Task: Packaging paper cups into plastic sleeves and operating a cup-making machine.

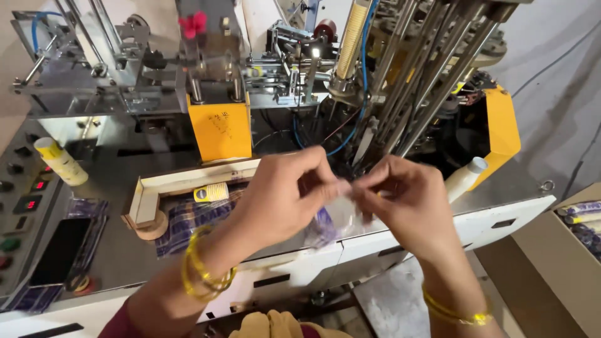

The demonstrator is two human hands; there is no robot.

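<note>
While both hands meet above the machine bed, the left hand and the right hand pinch between thumb and fingertips a thin clear plastic bag, its upper edge drawn taut between them and its body hanging slack below. Each hand is closed on the film; the grip is a fingertip pinch, seemingly because so thin a film offers nothing else to hold. Yellow bangles circle the left wrist; a single yellow bangle circles the right.

Beneath the left hand lies a stack of flat printed blue sheets, kept against a shallow wooden tray whose raised edges appear to stop them sliding. A small yellow-and-blue round tin rests on the stack. A pale yellow bottle lies tilted on the grey machine top, beside a control panel with red lit displays and buttons. A dark phone lies flat near the panel.

Behind the hands stand a yellow housing block, a slanted bundle of steel rods and a blue hose. A white bottle leans beside the yellow guard. At far right an open cardboard box holds wrapped stacks of the same printed kind, lying on their sides within reach.
</note>
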